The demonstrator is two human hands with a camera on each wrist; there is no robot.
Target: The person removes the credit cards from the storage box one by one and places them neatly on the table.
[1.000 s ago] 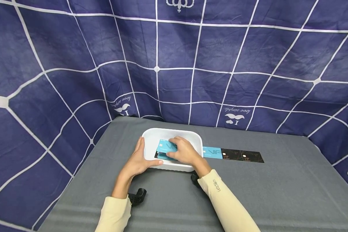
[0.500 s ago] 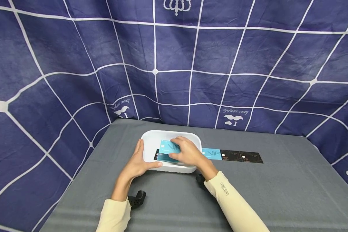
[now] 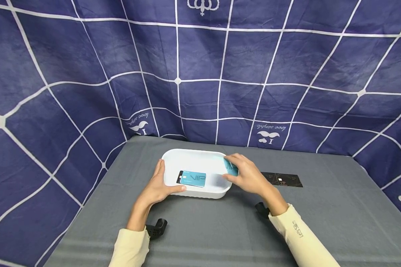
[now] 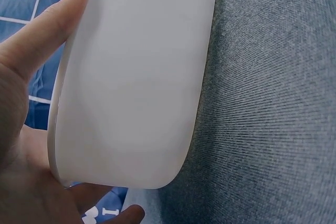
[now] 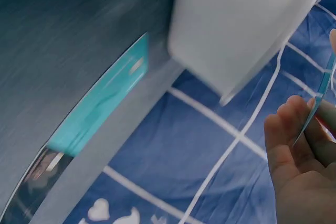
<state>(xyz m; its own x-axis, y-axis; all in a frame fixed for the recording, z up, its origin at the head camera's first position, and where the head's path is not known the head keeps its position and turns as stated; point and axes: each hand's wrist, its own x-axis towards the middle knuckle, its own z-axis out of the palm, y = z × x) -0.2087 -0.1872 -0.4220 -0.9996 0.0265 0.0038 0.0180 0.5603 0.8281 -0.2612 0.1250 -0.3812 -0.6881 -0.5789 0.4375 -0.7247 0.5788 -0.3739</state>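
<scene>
My left hand [image 3: 157, 189] grips the left end of a white plastic tray [image 3: 194, 159], thumb on the front rim and fingers at the end wall. In the left wrist view the tray's side [image 4: 131, 77] fills the middle. My right hand [image 3: 247, 174] pinches a light blue VIP card [image 3: 231, 167] at the tray's right rim; edge-on, this thin card [image 5: 320, 87] shows in the right wrist view. Inside the tray a blue VIP card [image 3: 193, 178] lies over a black card [image 3: 179, 178].
On the grey table [image 3: 200, 230], right of the tray, two black VIP cards [image 3: 289, 180] continue a row. Its blue card [image 5: 102, 103] shows in the right wrist view, hidden by my hand in the head view. A blue patterned cloth [image 3: 240, 92] hangs behind.
My right hand has lifted a blue card from the tray and moved right with it to the rim. Another blue card remains visible inside. My left hand keeps its hold.
</scene>
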